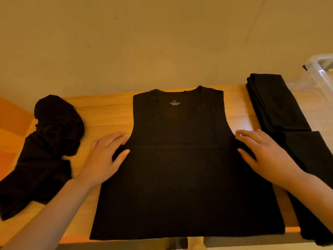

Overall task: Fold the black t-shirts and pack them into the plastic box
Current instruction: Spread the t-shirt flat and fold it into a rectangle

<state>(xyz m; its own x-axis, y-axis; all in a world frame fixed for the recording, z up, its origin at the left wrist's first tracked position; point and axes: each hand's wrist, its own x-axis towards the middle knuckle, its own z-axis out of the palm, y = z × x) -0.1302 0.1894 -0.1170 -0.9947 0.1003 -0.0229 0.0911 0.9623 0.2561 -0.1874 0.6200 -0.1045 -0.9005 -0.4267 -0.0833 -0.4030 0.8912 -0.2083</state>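
Our left hand and right hand rest with relaxed fingers on the 2 side edges of the spread t-shirt, which lies flat between them on the table. A crumpled shirt lies beyond our left hand; folded shirts and the plastic box sit past our right.

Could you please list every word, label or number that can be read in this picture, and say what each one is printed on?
"XL": printed in pale letters inside the neck of the flat black t-shirt, at the size print.
Two or three smaller lines just below "XL" on the same print: too small and blurred to read.
Nothing else in view carries any readable text.
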